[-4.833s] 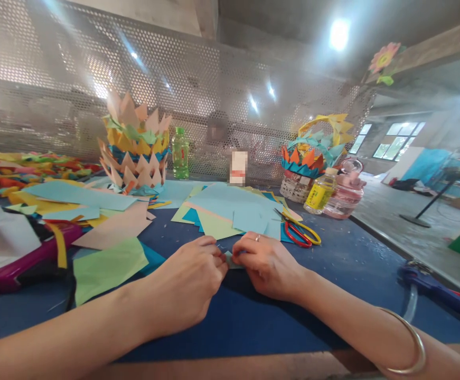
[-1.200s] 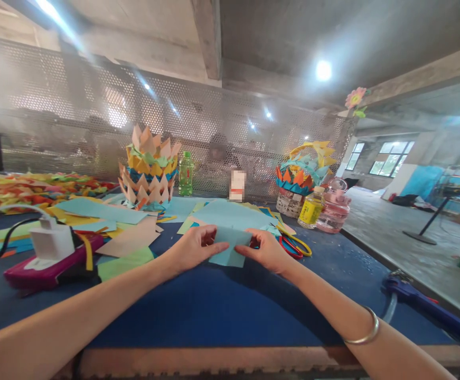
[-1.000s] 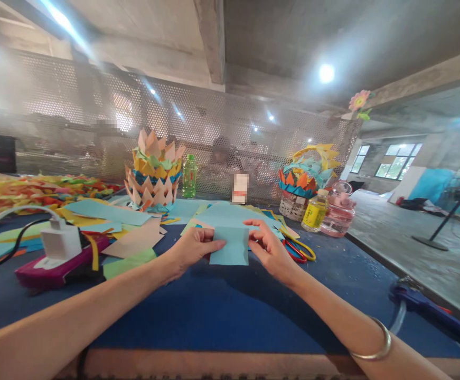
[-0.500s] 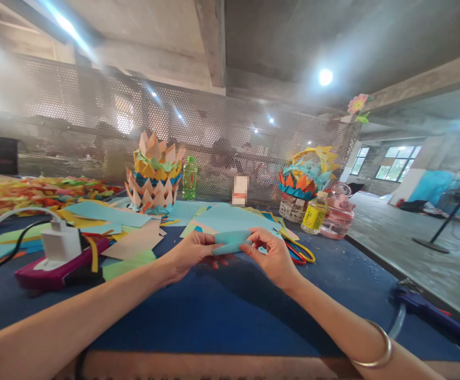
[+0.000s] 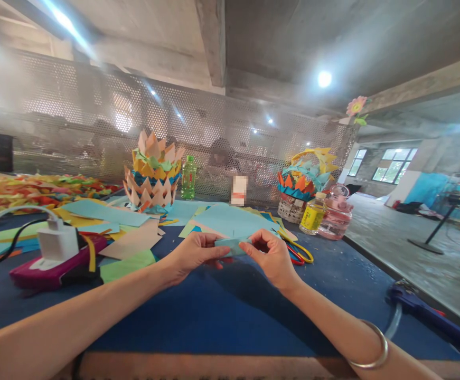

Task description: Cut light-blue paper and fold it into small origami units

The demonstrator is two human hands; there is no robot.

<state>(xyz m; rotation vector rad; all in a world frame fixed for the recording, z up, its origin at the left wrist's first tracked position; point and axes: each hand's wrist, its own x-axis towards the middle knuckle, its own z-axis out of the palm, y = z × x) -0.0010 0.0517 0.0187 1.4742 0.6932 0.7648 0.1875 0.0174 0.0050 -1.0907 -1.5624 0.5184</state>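
A small piece of light-blue paper (image 5: 232, 246) is held above the blue table between my two hands. My left hand (image 5: 198, 250) pinches its left end, thumb in front and fingers behind. At the other end, my right hand (image 5: 267, 256) grips it between thumb and fingertips. The paper looks folded over lengthwise into a narrow strip. Just behind it lie larger light-blue sheets (image 5: 230, 219). Scissors with red and yellow handles (image 5: 303, 253) rest beside my right hand.
Left are a purple power strip (image 5: 55, 266) with a white charger (image 5: 57, 243) and a heap of paper pieces (image 5: 35, 190). Paper-petal crafts (image 5: 152, 182) and bottles (image 5: 313, 214) stand at the back. A blue-handled tool (image 5: 431, 311) lies at the right edge.
The upper flap of the light-blue paper has come down, so the piece now looks narrower. Both hands keep their hold in nearly the same place.
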